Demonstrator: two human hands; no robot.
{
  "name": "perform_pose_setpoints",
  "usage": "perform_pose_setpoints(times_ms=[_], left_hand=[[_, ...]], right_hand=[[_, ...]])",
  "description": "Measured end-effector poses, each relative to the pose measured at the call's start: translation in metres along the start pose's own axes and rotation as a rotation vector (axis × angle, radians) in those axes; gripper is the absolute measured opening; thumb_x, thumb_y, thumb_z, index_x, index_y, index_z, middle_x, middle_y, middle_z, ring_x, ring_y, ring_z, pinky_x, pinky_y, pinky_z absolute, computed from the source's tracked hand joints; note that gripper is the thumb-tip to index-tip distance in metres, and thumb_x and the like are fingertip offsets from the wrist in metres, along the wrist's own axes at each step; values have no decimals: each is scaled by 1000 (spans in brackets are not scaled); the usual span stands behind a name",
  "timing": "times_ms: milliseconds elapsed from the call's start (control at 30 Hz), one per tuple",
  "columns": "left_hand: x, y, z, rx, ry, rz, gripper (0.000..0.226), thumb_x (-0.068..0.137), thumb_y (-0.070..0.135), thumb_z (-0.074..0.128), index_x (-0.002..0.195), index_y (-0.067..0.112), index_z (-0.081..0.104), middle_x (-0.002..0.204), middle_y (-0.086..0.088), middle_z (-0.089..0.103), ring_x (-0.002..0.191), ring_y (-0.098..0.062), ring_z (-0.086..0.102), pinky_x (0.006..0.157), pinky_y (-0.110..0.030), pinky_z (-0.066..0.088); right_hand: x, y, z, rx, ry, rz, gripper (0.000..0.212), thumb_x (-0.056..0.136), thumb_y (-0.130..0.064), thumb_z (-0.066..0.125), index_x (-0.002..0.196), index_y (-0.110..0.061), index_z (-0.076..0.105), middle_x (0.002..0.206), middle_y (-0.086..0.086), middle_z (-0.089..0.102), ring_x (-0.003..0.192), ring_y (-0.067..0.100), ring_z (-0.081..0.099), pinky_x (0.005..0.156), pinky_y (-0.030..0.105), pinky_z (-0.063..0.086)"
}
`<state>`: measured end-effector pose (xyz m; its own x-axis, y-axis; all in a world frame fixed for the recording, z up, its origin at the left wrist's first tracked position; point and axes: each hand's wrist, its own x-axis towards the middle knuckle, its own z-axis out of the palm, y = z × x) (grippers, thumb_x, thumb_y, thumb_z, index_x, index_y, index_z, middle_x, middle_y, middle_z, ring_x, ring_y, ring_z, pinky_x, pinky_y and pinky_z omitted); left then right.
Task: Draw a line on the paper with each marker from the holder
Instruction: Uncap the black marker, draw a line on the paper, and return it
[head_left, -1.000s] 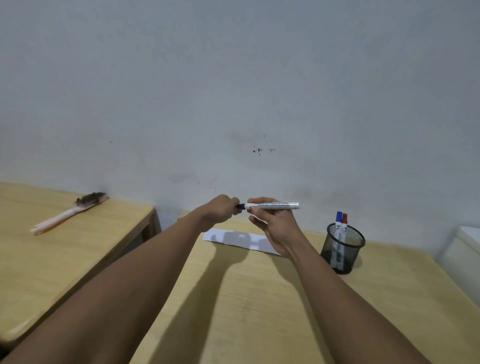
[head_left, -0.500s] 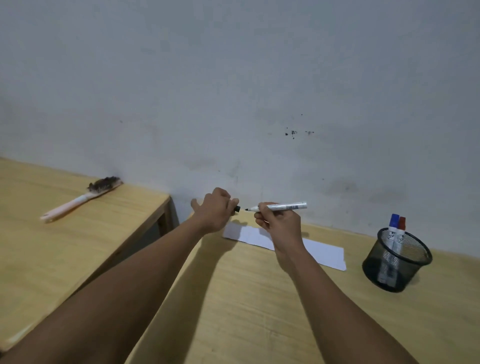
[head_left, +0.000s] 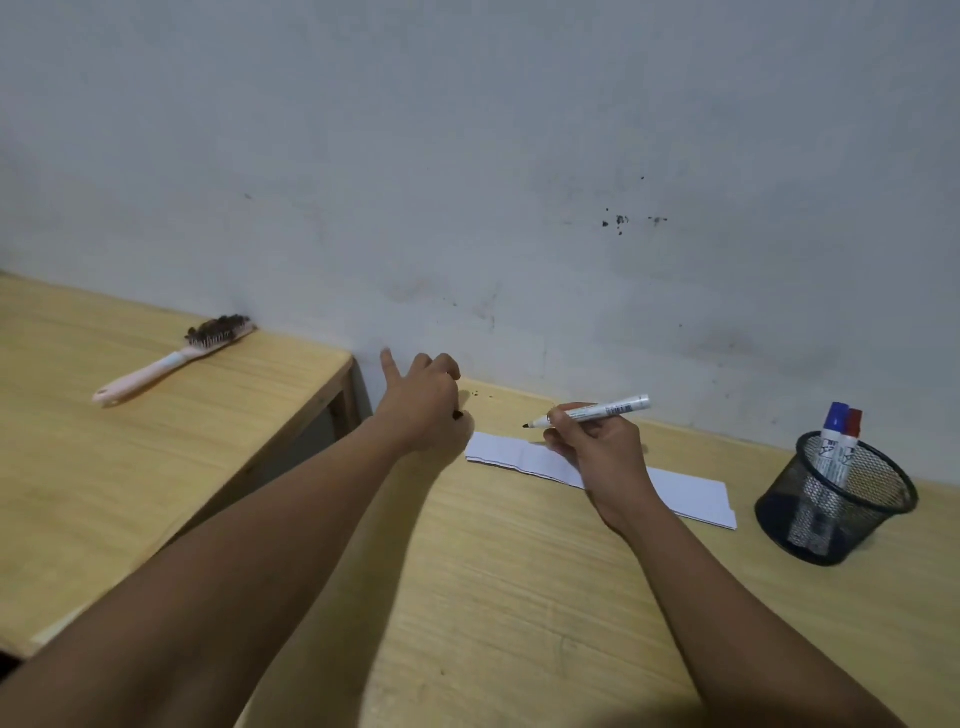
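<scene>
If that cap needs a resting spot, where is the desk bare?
Bare wood runs in front of the paper, between the two forearms and toward the holder. The side table is open below the brush. It is crowded around the paper's left end, where the left hand and the right hand with the marker meet.

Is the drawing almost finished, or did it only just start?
Only just started. Done: the black marker is out of the holder and uncapped; the left hand seems to hold its cap. In hand: the right hand holds that marker above the paper, tip not touching. No line shows on the paper. Left: this line, then the blue marker and red marker, both in the holder.
</scene>
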<state>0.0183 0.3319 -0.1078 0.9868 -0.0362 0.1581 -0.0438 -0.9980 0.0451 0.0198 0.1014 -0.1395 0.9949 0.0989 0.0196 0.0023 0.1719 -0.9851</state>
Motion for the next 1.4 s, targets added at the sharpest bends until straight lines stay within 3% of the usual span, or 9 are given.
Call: perform_pose_setpoints(times_ms=[167,367,433,533,600,700,933,1067,1400], left_hand=[[-1,9,-3,-84,-76,-1,25,75,41,62,68,20,72,133,6,48,126,-21,39,109,-75,-4],[-2,7,1,-160,-89,-49,32,80,46,59,97,24,75,139,4,45,132,-25,38,110,-74,-2],[-13,9,-2,-197,25,-74,47,83,54,60,119,26,65,142,1,42,136,-26,35,111,-71,0],[-49,18,-2,-305,306,-33,36,86,53,57,111,27,62,123,3,53,123,-23,47,114,-60,11],[-79,28,4,-272,236,69,32,87,55,53,106,33,64,115,11,59,117,-17,50,114,-57,9],[-106,35,11,-190,40,133,35,93,56,46,116,40,66,125,18,61,124,-12,46,113,-62,3],[-131,34,16,-103,15,186,40,99,47,33,128,36,58,146,16,50,137,-18,40,106,-78,0],[-133,32,19,-144,-2,117,45,97,52,33,138,43,51,150,9,44,140,-16,32,106,-79,5],[-131,32,22,-216,-22,-7,48,92,61,39,135,46,52,155,5,38,144,-22,22,109,-78,7]], right_hand=[[-31,-2,-15,30,-13,18,16,92,-9,72,103,2,72,95,16,79,85,22,73,89,35,59],[-47,-2,-20,3,-5,13,15,91,-9,73,102,1,72,97,16,79,87,22,75,91,36,59],[-48,-4,-17,-33,-13,1,12,91,-10,74,100,-1,73,95,14,80,87,22,75,89,35,59],[-51,-5,-15,-110,-11,-37,8,91,-11,74,95,-5,74,91,8,81,86,19,74,84,31,59],[-53,-8,-13,-200,-9,-79,5,91,-11,74,92,-7,74,84,1,79,79,13,71,75,26,57],[-53,-13,-5,-281,-23,-114,6,89,-14,76,86,-10,74,79,-2,77,73,8,68,70,26,52],[-46,-15,33,-412,-83,-101,23,83,-25,83,82,-12,65,65,3,68,53,16,61,51,28,48],[-36,-6,40,-549,-155,-106,10,88,-26,75,85,-16,72,70,0,74,58,11,67,56,24,50],[-33,6,38,-565,-167,-90,25,92,-34,72,81,-12,75,75,9,75,61,13,65,59,28,55]])
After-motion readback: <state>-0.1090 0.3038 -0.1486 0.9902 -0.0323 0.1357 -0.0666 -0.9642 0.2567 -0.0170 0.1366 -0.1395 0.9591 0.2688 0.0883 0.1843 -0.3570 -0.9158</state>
